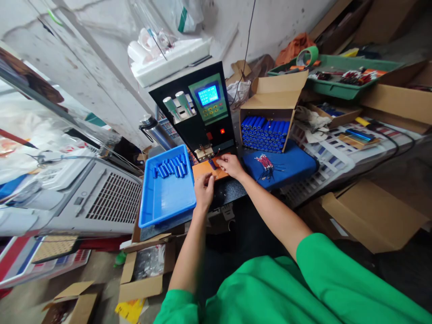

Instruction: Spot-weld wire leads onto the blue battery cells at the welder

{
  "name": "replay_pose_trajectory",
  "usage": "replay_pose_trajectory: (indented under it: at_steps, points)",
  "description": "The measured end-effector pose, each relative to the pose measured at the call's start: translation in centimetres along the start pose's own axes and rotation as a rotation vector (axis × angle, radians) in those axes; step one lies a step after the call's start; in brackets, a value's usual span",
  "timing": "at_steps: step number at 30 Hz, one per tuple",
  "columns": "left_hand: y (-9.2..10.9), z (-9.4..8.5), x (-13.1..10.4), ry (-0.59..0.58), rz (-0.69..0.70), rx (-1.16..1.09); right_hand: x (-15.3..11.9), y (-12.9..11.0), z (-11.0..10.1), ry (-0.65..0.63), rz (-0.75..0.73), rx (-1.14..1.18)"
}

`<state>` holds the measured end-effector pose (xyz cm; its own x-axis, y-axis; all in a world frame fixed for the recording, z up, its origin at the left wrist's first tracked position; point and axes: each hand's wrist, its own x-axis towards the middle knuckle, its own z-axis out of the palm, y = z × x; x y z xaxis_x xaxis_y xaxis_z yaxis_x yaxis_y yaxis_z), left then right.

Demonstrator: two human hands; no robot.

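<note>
A black spot welder (202, 130) with a lit screen stands in front of me. Under its electrode holder (204, 153), a blue cylindrical battery cell (212, 164) is over an orange block (201, 170). My right hand (230, 165) is beside the cell, its thumb and fingertips pinched together; what lies between them is too small to make out. At the block's front edge is my left hand (204, 190), fingers curled in and closed, their contents hidden. On a blue pad (286, 163) to the right lies a bundle of red and black wire leads (265, 165).
Left of the welder, a blue tray (165, 200) holds several blue cells (170, 166) near a steel flask (157, 130). A cardboard box (275, 92) of stacked cells stands right. Farther right is a green tray (351, 92). Open cartons (141, 288) sit on the floor.
</note>
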<state>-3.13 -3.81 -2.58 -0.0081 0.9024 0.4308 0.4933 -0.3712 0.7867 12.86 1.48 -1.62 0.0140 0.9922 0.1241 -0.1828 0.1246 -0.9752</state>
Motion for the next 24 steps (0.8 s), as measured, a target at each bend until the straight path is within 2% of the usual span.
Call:
replay_pose_trajectory:
  at_steps: [3, 5, 10, 16, 24]
  points:
    - [0.6, -0.2, -0.5, -0.078, 0.112, 0.125, 0.0, -0.2, 0.0, -0.006, 0.029, 0.040]
    - [1.0, 0.0, -0.5, -0.077, 0.120, 0.172, -0.1, -0.3, 0.1, -0.007, 0.043, 0.058]
    - [1.0, 0.8, 0.1, -0.052, 0.022, 0.184, -0.4, -0.6, -0.1, -0.033, 0.036, 0.058]
    - [0.4, 1.3, 1.1, -0.047, -0.154, -0.076, -0.5, -0.4, -0.6, -0.164, -0.043, -0.032]
    - [0.7, 1.7, 1.8, -0.059, -0.165, -0.105, -0.2, 0.1, -0.4, -0.160, -0.077, -0.077]
